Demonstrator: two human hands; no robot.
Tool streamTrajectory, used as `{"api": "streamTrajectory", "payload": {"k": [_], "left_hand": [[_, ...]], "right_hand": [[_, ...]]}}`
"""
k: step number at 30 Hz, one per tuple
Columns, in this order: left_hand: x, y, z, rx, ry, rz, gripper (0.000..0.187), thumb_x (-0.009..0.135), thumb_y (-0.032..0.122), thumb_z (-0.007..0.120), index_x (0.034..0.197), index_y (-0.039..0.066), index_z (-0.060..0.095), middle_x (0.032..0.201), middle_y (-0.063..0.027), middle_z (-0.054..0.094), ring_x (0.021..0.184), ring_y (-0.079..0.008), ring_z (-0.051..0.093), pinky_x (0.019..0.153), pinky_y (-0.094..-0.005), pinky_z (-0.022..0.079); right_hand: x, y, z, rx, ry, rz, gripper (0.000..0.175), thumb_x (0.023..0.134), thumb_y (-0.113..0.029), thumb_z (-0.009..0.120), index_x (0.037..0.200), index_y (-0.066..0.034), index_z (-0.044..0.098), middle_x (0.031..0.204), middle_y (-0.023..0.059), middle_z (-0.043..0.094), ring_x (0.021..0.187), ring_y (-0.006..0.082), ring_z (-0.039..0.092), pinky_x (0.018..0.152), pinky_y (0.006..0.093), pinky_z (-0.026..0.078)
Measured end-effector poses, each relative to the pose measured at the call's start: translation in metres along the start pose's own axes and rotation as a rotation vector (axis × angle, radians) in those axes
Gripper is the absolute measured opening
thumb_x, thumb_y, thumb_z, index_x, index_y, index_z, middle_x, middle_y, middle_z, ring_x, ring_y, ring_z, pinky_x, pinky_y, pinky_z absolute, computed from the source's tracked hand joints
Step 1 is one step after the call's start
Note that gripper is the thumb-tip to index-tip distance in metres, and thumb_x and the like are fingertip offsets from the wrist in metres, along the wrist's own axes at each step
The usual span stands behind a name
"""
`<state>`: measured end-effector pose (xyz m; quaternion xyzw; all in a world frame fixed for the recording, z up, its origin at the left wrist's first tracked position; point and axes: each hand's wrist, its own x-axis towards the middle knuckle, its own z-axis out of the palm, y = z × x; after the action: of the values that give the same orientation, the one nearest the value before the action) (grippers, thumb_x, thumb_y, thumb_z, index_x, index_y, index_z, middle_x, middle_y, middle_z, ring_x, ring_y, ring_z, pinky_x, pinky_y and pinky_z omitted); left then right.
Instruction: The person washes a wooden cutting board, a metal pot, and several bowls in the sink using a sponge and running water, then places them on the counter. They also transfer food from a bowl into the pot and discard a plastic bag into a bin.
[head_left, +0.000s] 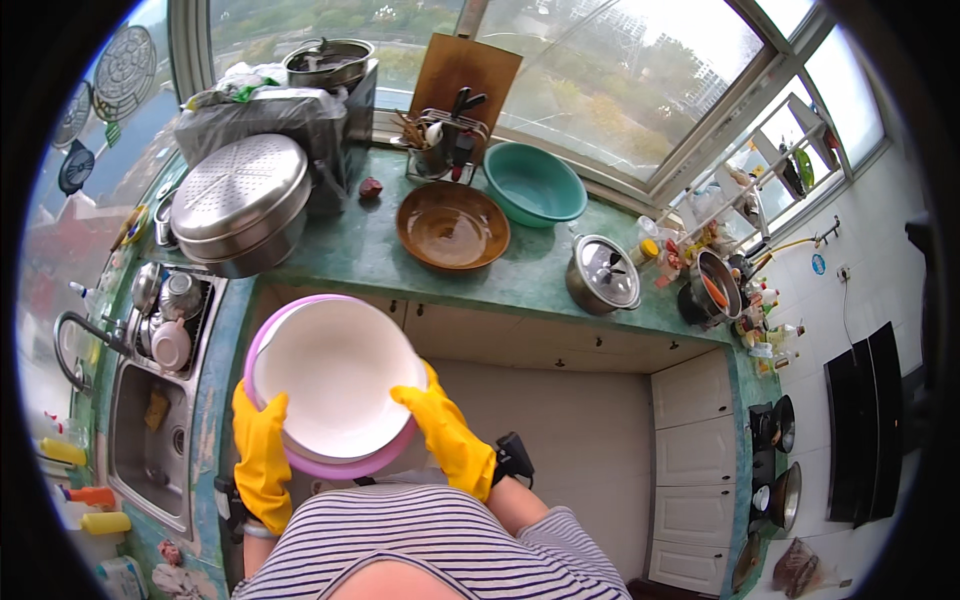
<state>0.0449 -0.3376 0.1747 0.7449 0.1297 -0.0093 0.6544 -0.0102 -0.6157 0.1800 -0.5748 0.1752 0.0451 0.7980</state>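
Observation:
My left hand (262, 450), in a yellow rubber glove, grips the left rim of a stack of basins. My right hand (442, 427), gloved the same way, grips the stack's right side with its thumb over the rim. On top lies a white basin (341, 375); a pink basin (352, 466) shows around it from below. Both are held in front of my body, near the counter's inner corner. Beyond them on the green counter stand a brown basin (452, 225) with a wet-looking inside and a green plastic basin (535, 184). The fingers under the basins are hidden.
At the left is a steel sink (154, 450) with a sponge, below a rack of bowls and pots. A large steel steamer (240, 202) stands at the counter's corner. Farther right are a lidded pot (602, 274) and a pan (709, 289). Cabinets (690, 450) line the right side.

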Motion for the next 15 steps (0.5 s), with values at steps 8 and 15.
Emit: {"api": "streamTrajectory", "payload": {"k": [8,15], "left_hand": [[-0.04,0.058,0.245,-0.012,-0.529,0.12,0.068,0.089,0.033,0.08,0.144,0.001,0.055,0.129,-0.0189,0.068,0.115,-0.0281,0.068,0.099,-0.0395,0.053],[-0.036,0.131,0.383,0.021,-0.749,0.178,0.07,0.091,0.041,0.076,0.145,0.002,0.054,0.128,-0.0203,0.069,0.119,-0.0341,0.067,0.104,-0.0426,0.05]], "right_hand": [[-0.06,-0.086,-0.218,-0.162,0.573,-0.05,0.074,0.09,-0.017,0.072,0.158,-0.0087,0.045,0.14,0.0148,0.063,0.118,0.0273,0.066,0.096,0.0364,0.054],[-0.064,-0.167,-0.324,-0.097,0.788,-0.136,0.074,0.09,-0.013,0.072,0.157,-0.0007,0.042,0.138,0.0209,0.062,0.115,0.0325,0.069,0.092,0.0386,0.06]]}}
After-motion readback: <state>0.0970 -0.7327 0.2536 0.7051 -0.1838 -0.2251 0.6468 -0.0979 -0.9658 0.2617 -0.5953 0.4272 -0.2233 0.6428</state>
